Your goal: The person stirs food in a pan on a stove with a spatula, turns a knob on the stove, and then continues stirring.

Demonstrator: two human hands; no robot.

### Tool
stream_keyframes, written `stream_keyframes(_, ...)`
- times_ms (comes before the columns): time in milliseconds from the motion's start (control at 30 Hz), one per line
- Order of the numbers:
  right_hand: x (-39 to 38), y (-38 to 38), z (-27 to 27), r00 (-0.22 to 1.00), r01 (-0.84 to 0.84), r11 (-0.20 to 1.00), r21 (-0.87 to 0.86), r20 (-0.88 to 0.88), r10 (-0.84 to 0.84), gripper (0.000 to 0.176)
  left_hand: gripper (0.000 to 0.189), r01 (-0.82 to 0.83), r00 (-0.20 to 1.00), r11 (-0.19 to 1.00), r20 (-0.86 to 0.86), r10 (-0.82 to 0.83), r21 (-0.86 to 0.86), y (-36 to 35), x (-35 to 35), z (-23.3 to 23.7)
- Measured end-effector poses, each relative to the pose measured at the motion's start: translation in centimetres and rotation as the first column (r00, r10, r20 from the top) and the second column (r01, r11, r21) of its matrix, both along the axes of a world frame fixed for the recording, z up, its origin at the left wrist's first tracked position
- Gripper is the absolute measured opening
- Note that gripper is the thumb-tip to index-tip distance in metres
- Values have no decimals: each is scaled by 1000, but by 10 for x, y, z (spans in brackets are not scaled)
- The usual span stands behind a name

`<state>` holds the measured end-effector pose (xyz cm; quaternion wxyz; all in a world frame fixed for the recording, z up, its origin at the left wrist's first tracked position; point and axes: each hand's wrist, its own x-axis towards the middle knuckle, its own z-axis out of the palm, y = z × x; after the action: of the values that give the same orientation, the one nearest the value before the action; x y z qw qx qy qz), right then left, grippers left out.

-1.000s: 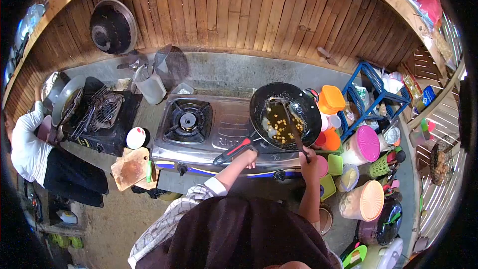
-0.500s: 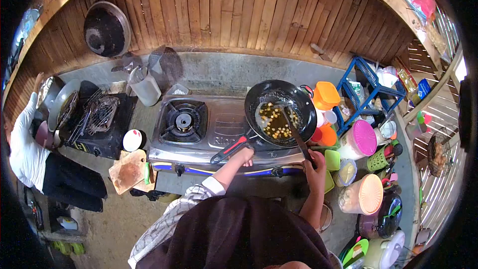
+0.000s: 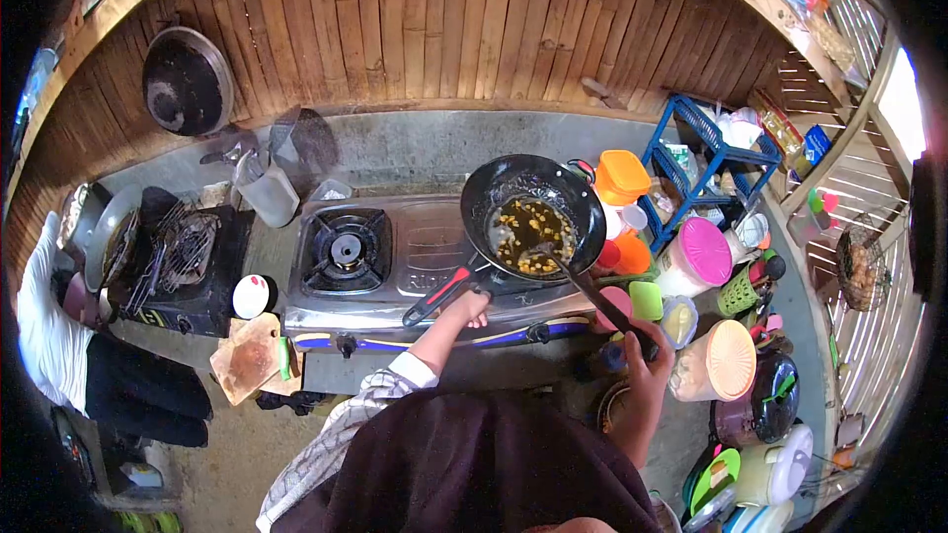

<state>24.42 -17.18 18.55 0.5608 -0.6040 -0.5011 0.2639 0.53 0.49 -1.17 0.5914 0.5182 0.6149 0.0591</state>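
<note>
A black wok (image 3: 533,173) sits on the stove's right burner, with small yellowish pieces (image 3: 538,222) in dark, bubbling oil. My right hand (image 3: 647,370) grips the long dark handle of a spatula (image 3: 612,314); its head rests among the pieces at the near side of the wok. My left hand (image 3: 466,311) is at the stove's front edge, right beside the wok's black and red handle (image 3: 434,298). Its fingers are curled, and what lies inside them, if anything, is hidden. The silver two-burner stove (image 3: 425,222) has a bare left burner (image 3: 346,252).
Lidded containers, including a pink-lidded one (image 3: 704,249) and a peach-lidded one (image 3: 731,360), crowd the right side near a blue rack (image 3: 726,153). To the left are cutting boards (image 3: 247,357) and a second stove (image 3: 183,266). Another person in a white sleeve (image 3: 44,326) stands far left.
My right hand has moved right and toward me, and the spatula's head has come to the wok's near side. The view has shifted slightly; my left hand stays beside the wok handle.
</note>
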Motion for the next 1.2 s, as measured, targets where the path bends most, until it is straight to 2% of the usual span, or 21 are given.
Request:
stream_keyframes(100, -1, -11, 13, 998, -25, 999, -29, -62, 23, 14, 56, 29, 999, 999, -36, -28, 14, -4, 0, 9)
stream_keyframes(167, 3, -15, 10, 999, 9, 997, 72, 48, -13, 14, 56, 6, 1000, 1000, -15, -5, 31, -5, 0, 8)
stream_keyframes(200, 0, -17, 14, 999, 10, 997, 75, 48, -14, 14, 56, 7, 1000, 999, -16, -6, 34, -5, 0, 10)
stream_keyframes(267, -6, -21, 23, 996, 77, 997, 32, -50, -75, 15, 55, -14, 1000, 999, 10, 14, 38, -8, 0, 12)
stream_keyframes(400, 1, -16, 22, 993, 51, 996, -72, -101, -58, 17, 56, -30, 1000, 998, 1, 30, 57, -6, 0, 5)
stream_keyframes(467, 6, -7, 8, 996, -31, 999, -34, -80, 28, 17, 61, 0, 1000, 995, -17, 1, 95, -9, -1, 8)
stream_keyframes(500, 6, -2, 3, 996, -35, 999, -32, -80, 32, 17, 61, -4, 1000, 995, -18, 5, 97, -9, -1, 8)
stream_keyframes(567, 6, 8, -6, 997, -52, 998, -26, 63, 53, 18, 61, -23, 1000, 996, -7, 24, 82, -8, 0, 8)
stream_keyframes(667, 1, 23, -16, 993, -65, 998, -3, 100, 65, 19, 60, -52, 999, 993, 19, 50, 104, -11, 0, 12)
stream_keyframes(733, 0, 34, -22, 993, -61, 996, -67, 102, 68, 21, 60, -56, 998, 992, 15, 55, 111, -11, 1, 10)
stream_keyframes(800, 0, 50, -35, 969, -97, 995, 15, 228, 91, 25, 60, -61, 998, 991, 9, 60, 120, -10, 1, 10)
stream_keyframes(1000, -41, 59, -1, 978, -131, 985, -115, 150, 147, 33, 57, -60, 998, 995, 7, 60, 85, -7, 1, 3)
stream_keyframes(1067, -26, 80, -53, 979, -177, 981, -85, 83, 184, 35, 57, -64, 998, 995, -4, 65, 76, -9, 2, 12)
stream_keyframes(1133, -22, 91, -78, 942, -219, 969, 112, 284, 180, 35, 58, -70, 998, 994, 3, 70, 81, -9, 1, 13)
stream_keyframes(1200, -28, 91, -80, 948, -237, 969, 68, 235, 216, 36, 58, -78, 997, 993, 9, 78, 83, -10, 1, 10)
